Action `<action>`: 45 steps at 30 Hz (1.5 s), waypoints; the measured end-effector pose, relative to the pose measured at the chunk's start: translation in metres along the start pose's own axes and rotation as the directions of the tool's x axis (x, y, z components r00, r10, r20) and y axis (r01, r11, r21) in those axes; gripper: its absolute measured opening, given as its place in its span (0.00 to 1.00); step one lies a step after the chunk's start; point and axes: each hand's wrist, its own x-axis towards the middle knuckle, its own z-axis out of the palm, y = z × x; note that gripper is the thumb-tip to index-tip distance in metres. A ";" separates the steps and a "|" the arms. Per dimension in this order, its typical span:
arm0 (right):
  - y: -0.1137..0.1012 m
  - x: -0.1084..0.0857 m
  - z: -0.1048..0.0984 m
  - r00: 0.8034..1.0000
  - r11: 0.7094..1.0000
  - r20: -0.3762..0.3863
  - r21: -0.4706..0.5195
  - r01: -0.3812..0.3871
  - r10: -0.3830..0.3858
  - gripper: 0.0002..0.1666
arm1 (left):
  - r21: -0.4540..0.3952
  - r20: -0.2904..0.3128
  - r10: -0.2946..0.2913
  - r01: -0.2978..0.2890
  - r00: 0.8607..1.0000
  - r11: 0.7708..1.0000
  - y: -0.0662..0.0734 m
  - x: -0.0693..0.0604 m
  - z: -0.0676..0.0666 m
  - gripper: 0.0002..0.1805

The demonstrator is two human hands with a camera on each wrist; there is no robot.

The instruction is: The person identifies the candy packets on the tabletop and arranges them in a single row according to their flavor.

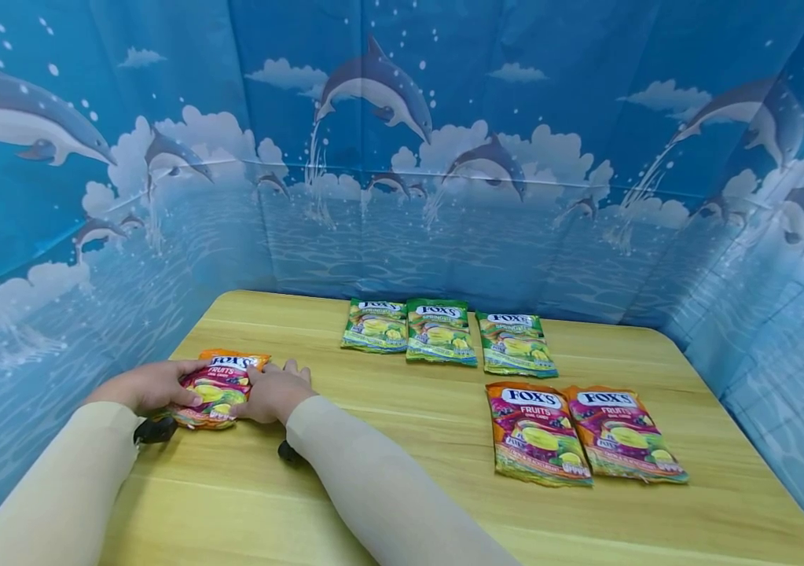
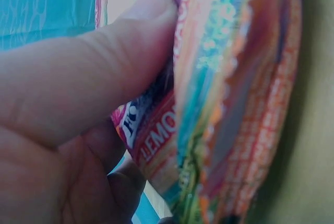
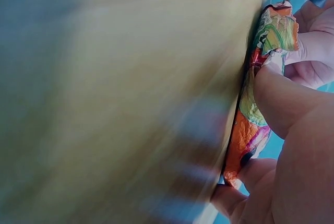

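Note:
At the left of the table, a Fox's Fruits candy bag (image 1: 216,387) in orange and purple lies face up between both hands. My left hand (image 1: 154,385) grips its left side, the thumb lying over the front; the left wrist view shows that thumb against the crinkled bag (image 2: 209,104). On the opposite side, my right hand (image 1: 276,393) holds the bag's right edge. In the right wrist view the right thumb presses on the bag (image 3: 250,109) while other fingers touch its orange edge. The bag appears on or just above the tabletop; its underside is hidden.
Three green Fox's bags, left (image 1: 375,326), middle (image 1: 440,333) and right (image 1: 516,346), lie along the back of the wooden table (image 1: 387,440). Two more Fruits bags, one (image 1: 537,434) beside the other (image 1: 624,434), lie at the right. A dolphin-print curtain (image 1: 402,220) surrounds the table.

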 end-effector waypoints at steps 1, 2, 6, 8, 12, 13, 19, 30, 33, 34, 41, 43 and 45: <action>0.001 -0.001 0.000 1.000 1.000 0.002 0.000 0.001 -0.001 0.50 | 0.004 0.000 0.001 -0.001 1.000 1.000 0.001 0.001 0.001 0.51; 0.002 -0.001 0.000 1.000 1.000 0.002 -0.001 0.002 -0.002 0.50 | 0.007 0.001 0.002 -0.002 1.000 1.000 0.001 0.001 0.001 0.51; 0.006 -0.003 0.001 1.000 1.000 0.002 0.005 -0.005 0.005 0.50 | 0.009 -0.001 0.006 -0.006 1.000 1.000 0.004 0.004 0.004 0.50; 0.008 -0.003 0.001 1.000 1.000 0.003 0.010 -0.008 0.008 0.50 | 0.016 -0.003 0.015 -0.015 1.000 1.000 0.005 0.006 0.005 0.50; 0.012 -0.004 0.002 1.000 1.000 0.002 0.017 -0.013 0.013 0.50 | 0.012 0.003 0.026 -0.026 1.000 1.000 0.007 0.008 0.006 0.50; 0.013 -0.004 0.002 1.000 1.000 0.001 0.020 -0.012 0.012 0.50 | 0.008 0.007 0.024 -0.024 1.000 1.000 0.008 0.009 0.007 0.50; 0.023 0.000 0.004 1.000 0.997 0.010 0.079 0.012 -0.013 0.51 | -0.067 0.046 0.000 0.003 0.999 0.998 0.015 0.013 0.007 0.49; 0.086 -0.021 -0.032 0.984 0.964 0.049 0.215 0.156 -0.170 0.46 | -0.021 -0.021 -0.040 0.040 0.999 0.999 0.046 0.009 0.013 0.51; 0.120 -0.041 -0.045 0.979 0.965 0.019 0.173 0.198 -0.204 0.44 | 0.087 -0.101 0.043 -0.034 0.994 0.996 0.072 0.012 0.021 0.49; 0.134 -0.048 -0.049 0.978 0.966 0.007 0.161 0.203 -0.207 0.43 | 0.128 -0.125 0.077 -0.061 0.989 0.990 0.083 0.015 0.025 0.49; 0.243 -0.102 -0.066 0.992 0.985 -0.015 0.116 0.124 -0.123 0.43 | 0.129 -0.189 0.217 -0.195 0.958 0.972 0.167 0.040 0.077 0.45; 0.272 -0.119 -0.067 0.996 0.991 -0.016 0.103 0.083 -0.082 0.43 | 0.107 -0.186 0.248 -0.231 0.951 0.967 0.190 0.047 0.095 0.45; 0.297 -0.135 -0.067 0.999 0.995 -0.015 0.090 0.049 -0.048 0.44 | 0.090 -0.177 0.282 -0.270 0.943 0.959 0.213 0.054 0.115 0.46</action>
